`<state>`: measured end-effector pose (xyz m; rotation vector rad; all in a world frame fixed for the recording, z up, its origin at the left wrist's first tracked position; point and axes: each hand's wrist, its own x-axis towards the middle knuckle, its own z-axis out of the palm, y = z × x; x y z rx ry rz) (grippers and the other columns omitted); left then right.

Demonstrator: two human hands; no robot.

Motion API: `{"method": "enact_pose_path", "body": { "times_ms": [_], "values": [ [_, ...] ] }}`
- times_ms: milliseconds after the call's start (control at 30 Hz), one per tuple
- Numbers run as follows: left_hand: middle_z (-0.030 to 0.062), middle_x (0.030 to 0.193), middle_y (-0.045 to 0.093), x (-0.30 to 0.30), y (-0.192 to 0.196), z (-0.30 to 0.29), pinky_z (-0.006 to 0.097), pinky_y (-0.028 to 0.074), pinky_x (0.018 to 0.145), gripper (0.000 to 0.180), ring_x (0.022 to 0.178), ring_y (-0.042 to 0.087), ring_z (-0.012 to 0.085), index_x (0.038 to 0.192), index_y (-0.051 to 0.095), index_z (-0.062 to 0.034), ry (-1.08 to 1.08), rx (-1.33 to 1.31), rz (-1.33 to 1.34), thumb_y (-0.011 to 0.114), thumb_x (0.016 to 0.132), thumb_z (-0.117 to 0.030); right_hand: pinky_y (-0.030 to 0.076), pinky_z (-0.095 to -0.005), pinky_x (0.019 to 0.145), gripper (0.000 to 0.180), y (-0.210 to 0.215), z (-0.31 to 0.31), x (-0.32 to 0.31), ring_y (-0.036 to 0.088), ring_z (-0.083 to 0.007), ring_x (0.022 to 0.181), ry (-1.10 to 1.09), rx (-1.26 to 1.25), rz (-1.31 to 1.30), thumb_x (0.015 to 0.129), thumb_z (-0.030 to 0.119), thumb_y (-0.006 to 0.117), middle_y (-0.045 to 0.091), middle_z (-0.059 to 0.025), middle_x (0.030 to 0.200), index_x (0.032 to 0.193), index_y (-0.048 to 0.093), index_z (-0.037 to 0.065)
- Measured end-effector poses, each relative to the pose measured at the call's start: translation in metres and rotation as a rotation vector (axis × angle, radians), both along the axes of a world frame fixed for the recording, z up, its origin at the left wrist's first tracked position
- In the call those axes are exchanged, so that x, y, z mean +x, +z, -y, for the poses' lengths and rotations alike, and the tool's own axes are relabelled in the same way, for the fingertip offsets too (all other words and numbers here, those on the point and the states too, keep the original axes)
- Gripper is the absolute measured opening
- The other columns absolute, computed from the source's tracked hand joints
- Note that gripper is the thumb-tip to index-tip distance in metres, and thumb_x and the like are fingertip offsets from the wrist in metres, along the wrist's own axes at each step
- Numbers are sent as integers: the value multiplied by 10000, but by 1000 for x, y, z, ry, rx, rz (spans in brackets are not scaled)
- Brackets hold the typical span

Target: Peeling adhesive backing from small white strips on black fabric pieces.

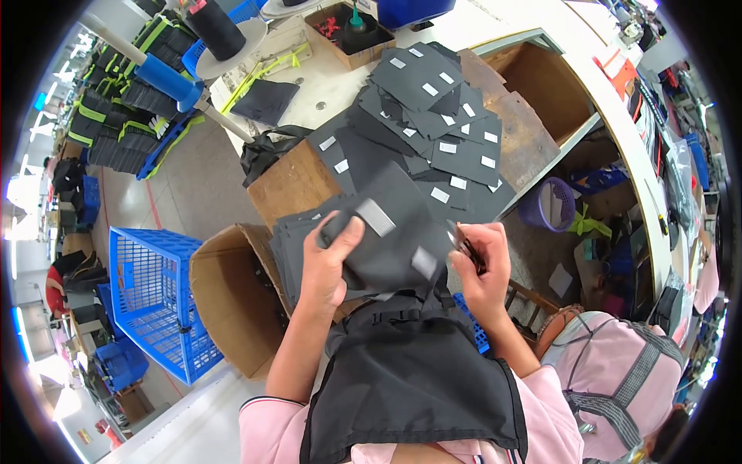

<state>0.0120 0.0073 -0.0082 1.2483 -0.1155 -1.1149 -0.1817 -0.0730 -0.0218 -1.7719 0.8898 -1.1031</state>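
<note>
We hold a dark panel between our two hands, its right edge just beside the snips.

The panel (398, 205) lies to the right of our left hand (328, 259), which pinches its left side, thumb on top; its white labels slant down toward the right hand (487, 267), the nearer one to that right edge. Blur hides its long axis. Our right hand is curled closed around the dark snips (469, 253); we cannot tell whether their tips touch the panel.
</note>
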Motion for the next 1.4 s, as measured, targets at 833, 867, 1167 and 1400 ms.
{"method": "enact_pose_path", "body": {
  "times_ms": [833, 867, 1167, 1400],
  "values": [
    [141, 1373, 413, 55, 11, -10, 403, 294, 1051, 907, 1265, 398, 280, 1407, 269, -35, -414, -306, 261, 686, 736, -479, 305, -233, 575, 125, 10, 55, 7, 402, -87, 658, 586, 424, 3, 722, 58, 652, 409, 18, 749, 717, 538, 6],
    [140, 1363, 421, 51, 18, -1, 389, 303, 1040, 919, 1245, 416, 259, 1399, 271, -13, -613, -274, 458, 657, 741, -525, 303, -251, 604, 155, 12, 55, 11, 393, -111, 700, 695, 423, 7, 710, 61, 652, 377, -7, 753, 708, 525, -27],
    [37, 911, 639, 1, 14, 10, 235, 483, 725, 283, 779, 579, 82, 1034, 569, 30, -412, -38, 186, 678, 786, -51, 446, -302, 607, 262, 12, 11, 20, 550, -192, 677, 207, 109, -173, 756, 94, 656, 538, -78, 860, 993, 563, 32],
    [37, 924, 617, -10, 17, 4, 219, 485, 714, 364, 803, 572, 77, 1093, 523, -9, -293, -60, 279, 693, 772, -24, 464, -316, 554, 351, 13, -2, 20, 568, -230, 602, 136, -320, -277, 673, 33, 698, 557, -77, 822, 1008, 598, 58]
  ]
}}
